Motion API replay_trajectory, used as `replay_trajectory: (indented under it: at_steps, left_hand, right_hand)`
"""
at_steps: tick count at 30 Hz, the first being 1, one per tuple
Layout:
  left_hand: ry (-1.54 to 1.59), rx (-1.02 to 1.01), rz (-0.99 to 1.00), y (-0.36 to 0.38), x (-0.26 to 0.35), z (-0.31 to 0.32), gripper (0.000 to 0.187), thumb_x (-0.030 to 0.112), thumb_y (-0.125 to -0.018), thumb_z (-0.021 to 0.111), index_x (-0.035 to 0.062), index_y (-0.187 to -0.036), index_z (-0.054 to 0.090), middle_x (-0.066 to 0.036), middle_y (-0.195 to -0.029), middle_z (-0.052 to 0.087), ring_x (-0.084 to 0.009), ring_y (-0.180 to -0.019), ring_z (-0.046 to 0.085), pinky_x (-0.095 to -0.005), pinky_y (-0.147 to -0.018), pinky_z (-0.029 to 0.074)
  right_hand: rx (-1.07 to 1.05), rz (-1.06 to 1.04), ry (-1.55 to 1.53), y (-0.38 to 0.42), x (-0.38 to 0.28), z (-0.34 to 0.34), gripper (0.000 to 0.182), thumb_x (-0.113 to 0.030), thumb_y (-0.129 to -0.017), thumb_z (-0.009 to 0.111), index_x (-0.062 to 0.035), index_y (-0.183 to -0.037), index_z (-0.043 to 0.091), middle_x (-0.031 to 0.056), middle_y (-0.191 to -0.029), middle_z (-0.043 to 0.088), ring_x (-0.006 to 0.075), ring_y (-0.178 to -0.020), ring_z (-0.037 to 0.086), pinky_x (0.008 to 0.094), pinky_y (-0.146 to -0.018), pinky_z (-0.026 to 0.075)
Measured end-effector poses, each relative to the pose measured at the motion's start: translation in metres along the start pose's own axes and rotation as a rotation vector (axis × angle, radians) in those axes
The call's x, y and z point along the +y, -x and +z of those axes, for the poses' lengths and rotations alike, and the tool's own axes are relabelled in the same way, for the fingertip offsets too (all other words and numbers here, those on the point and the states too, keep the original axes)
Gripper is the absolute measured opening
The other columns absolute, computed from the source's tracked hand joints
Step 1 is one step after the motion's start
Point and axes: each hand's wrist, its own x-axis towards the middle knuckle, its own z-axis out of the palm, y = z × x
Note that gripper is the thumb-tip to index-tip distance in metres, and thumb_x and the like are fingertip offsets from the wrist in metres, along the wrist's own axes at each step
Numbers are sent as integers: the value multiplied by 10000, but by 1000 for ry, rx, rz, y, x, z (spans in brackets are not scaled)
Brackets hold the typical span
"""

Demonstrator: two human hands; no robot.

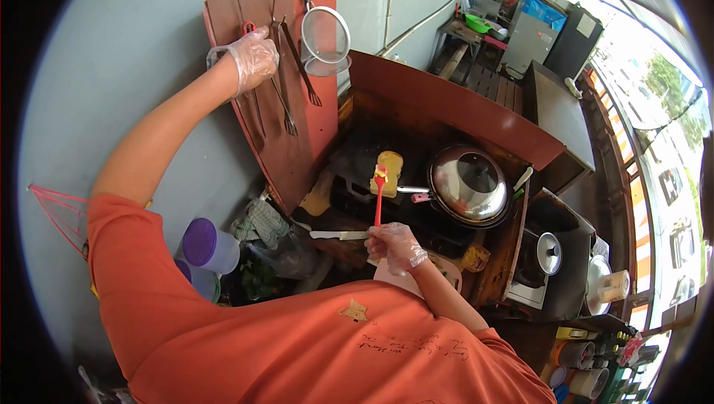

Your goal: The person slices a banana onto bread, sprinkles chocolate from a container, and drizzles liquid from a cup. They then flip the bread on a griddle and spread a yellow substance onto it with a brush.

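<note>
My left hand (254, 60), in a clear plastic glove, is raised to the brown board (312, 32) on the wall. Its fingers close around a hanging utensil with a red top (248, 27); the grip is partly hidden. Metal tongs (286, 110) hang beside it. My right hand (398, 246), also gloved, is closed on the handle of a red spatula (378, 199). Yellow spread sits on the spatula's head, which overlaps a yellowish slice of bread (392, 160) above the black stove. A white-handled knife (338, 235) lies just left of my right hand.
A lidded pan (470, 184) stands right of the bread, inside a reddish windshield panel (454, 99). Strainers (326, 35) hang on the board. Purple-lidded tubs (201, 242) and a checked cloth (264, 223) are at lower left. A small pot (547, 254) sits at right.
</note>
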Motion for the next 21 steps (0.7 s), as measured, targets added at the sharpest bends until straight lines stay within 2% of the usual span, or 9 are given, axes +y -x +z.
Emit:
replay_trajectory:
  at_steps: [6, 11, 12, 14, 15, 17, 18, 19, 21]
  left_hand:
    - [-17, 13, 6, 5, -4, -51, 83, 153, -775, 664, 140, -749, 741, -9, -788, 700, -199, -924, 656, -370, -1038, 391]
    - [95, 51, -15, 8, 54, -68, 98, 136, -776, 638, 121, -759, 733, -39, -795, 694, -196, -937, 657, -383, -1050, 389]
    - [217, 94, -58, 9, 75, -59, 105, 130, -771, 627, 111, -748, 728, -64, -805, 700, -211, -894, 678, -398, -965, 461]
    - [377, -46, -47, 16, 113, -62, 102, 135, -759, 641, 98, -781, 734, -92, -821, 706, -258, -863, 699, -423, -831, 532]
    - [557, -103, -22, 15, 135, -41, 108, 144, -771, 657, 93, -820, 739, -114, -834, 708, -302, -863, 704, -456, -746, 556]
    - [1023, 44, -1, 22, 183, -4, 284, 111, -791, 714, 120, -1074, 695, -142, -926, 710, -351, -898, 687, -456, -781, 558]
    - [1070, -52, -38, 24, 204, -3, 409, 95, -796, 729, 136, -1195, 648, -149, -956, 707, -362, -899, 681, -459, -774, 555]
    - [1125, -64, -119, 29, 225, -5, 369, 104, -856, 627, 131, -1223, 623, -145, -952, 710, -372, -900, 687, -486, -761, 548]
    - [1263, -27, -154, 33, 275, 15, 376, 107, -869, 614, 131, -1244, 628, -143, -951, 708, -365, -895, 685, -480, -753, 547]
  right_hand:
    - [32, 9, -1, 5, 8, -8, 194, -210, -951, 685, -19, -954, 650, 77, -789, 671, 160, -632, 642, 307, -593, 545]
    - [59, 23, 15, 4, 20, -25, 180, -181, -976, 636, -9, -926, 629, 72, -777, 655, 163, -642, 654, 312, -575, 560]
    - [75, 24, 6, 7, 21, -25, 182, -177, -978, 634, -6, -917, 624, 66, -768, 640, 156, -631, 632, 299, -562, 538]
    - [115, 32, 7, 17, 23, -27, 186, -180, -977, 641, -6, -915, 621, 61, -767, 636, 152, -629, 623, 294, -561, 532]
    - [137, 25, 30, 20, 24, -28, 190, -183, -975, 647, -5, -912, 619, 56, -767, 631, 148, -627, 614, 288, -560, 525]
    - [140, 51, -44, 29, 29, -35, 203, -188, -971, 660, -7, -888, 619, 53, -759, 630, 140, -619, 596, 278, -556, 511]
    - [163, 46, 1, 34, 30, -36, 213, -195, -969, 665, -2, -887, 632, 62, -761, 645, 145, -623, 612, 283, -560, 523]
    - [185, 41, 46, 38, 32, -38, 223, -203, -967, 670, 4, -887, 645, 70, -762, 660, 150, -627, 628, 288, -565, 536]
    - [214, 59, 79, 36, 49, -54, 257, -225, -950, 696, 31, -961, 671, 108, -809, 708, 174, -667, 695, 300, -588, 600]
